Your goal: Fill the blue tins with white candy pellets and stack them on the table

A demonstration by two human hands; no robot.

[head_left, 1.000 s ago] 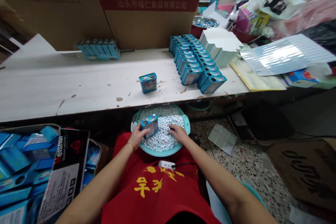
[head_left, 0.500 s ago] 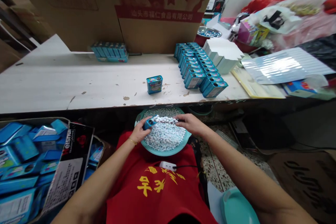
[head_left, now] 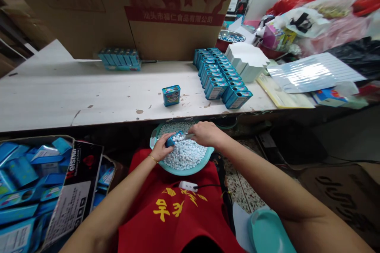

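My left hand is closed around a small blue tin, tilted over a turquoise basin. White candies fill much of the basin, and several show at the tin's mouth. My right hand grips a greyish scoop, whose tip meets the tin's opening. Its handle is hidden by my fingers. The basin rests on the red apron over my lap. Ahead of my hands, one blue tin stands upright on the white table.
Rows of blue tins stand on the table's right, beside a white paper stack. Another tin group sits before a large cardboard box. At lower left, a carton holds loose blue tins. A turquoise lid lies at lower right.
My right hand has moved left and turned over. The scoop, heaped with candies before, is now tipped at the tin's mouth with its load mostly gone. The camera view has shifted slightly.
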